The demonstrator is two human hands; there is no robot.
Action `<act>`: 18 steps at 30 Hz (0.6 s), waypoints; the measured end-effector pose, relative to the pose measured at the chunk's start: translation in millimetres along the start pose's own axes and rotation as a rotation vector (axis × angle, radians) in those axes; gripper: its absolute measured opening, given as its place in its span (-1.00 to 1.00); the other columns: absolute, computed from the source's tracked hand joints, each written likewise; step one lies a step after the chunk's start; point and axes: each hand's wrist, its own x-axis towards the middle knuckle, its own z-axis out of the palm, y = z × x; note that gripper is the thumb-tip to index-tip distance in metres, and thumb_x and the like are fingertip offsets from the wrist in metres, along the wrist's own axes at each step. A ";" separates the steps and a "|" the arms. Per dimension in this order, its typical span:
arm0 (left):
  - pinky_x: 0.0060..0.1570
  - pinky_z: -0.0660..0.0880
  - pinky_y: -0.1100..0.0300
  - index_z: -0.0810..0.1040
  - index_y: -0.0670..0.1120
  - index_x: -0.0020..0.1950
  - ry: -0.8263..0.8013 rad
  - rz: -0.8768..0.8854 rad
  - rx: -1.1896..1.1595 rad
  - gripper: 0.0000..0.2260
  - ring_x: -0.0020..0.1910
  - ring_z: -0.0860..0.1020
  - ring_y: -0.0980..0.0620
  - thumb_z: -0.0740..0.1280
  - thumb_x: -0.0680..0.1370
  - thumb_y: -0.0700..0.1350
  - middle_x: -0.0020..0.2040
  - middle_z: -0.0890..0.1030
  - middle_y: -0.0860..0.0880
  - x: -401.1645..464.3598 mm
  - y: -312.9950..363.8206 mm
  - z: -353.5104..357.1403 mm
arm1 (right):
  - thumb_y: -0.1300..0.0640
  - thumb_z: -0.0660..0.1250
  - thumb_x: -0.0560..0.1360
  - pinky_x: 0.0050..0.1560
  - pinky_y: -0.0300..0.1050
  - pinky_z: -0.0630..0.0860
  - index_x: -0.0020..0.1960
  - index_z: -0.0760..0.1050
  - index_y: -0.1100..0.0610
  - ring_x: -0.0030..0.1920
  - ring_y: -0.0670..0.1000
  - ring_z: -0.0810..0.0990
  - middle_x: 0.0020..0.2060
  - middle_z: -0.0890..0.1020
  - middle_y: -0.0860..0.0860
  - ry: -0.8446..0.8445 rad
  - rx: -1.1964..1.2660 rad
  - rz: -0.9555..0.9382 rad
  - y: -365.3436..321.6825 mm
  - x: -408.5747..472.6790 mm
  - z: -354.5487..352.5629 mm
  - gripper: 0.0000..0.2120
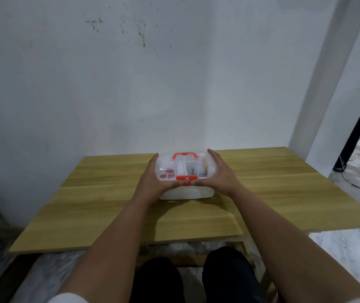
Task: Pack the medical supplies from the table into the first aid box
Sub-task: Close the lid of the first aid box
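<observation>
The first aid box (185, 169) is a clear plastic case with a red handle (185, 155) on top and a red latch (186, 178) at its front. It stands on the wooden table (109, 193), near the far middle, with its lid down. Through the lid I see small red-capped items, white rolls and other supplies. My left hand (153, 178) clasps the box's left end, thumb near the latch. On the right end lies my right hand (220, 173), its thumb also at the latch.
A white wall rises just behind the table. At the right, a dark post (354, 132) stands by a doorway, with a cable on the pale floor. My knees (196, 278) are under the table's near edge.
</observation>
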 end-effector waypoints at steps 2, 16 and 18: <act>0.29 0.52 0.04 0.11 0.07 0.66 -0.006 0.011 -0.005 0.23 0.38 0.49 -0.02 0.67 0.14 0.30 0.50 0.43 0.02 1.0 3.4 0.5 | -0.27 0.71 0.10 0.44 0.03 0.40 0.66 0.10 -0.07 0.54 0.08 0.33 0.60 0.29 -0.01 0.003 0.002 -0.004 1.3 3.0 -0.6 0.30; -0.31 0.53 0.41 0.13 0.14 0.64 -0.119 -0.047 -0.208 -0.21 0.08 0.51 0.18 0.48 0.52 0.11 0.46 0.42 0.03 71.7 -4.9 7.4 | -0.23 0.58 0.37 0.37 -0.15 0.29 0.69 0.01 0.03 0.58 0.05 0.26 0.63 0.22 0.00 -0.056 0.142 0.046 13.2 78.7 -7.2 0.11; -0.26 0.56 0.37 0.10 0.14 0.66 -0.130 -0.067 -0.212 -0.19 0.13 0.52 0.13 0.48 0.52 0.13 0.49 0.39 0.01 91.2 -7.0 8.6 | -0.22 0.59 0.36 0.39 -0.10 0.31 0.69 0.02 0.02 0.57 0.05 0.27 0.63 0.23 0.00 -0.054 0.168 0.062 17.2 96.3 -6.2 0.12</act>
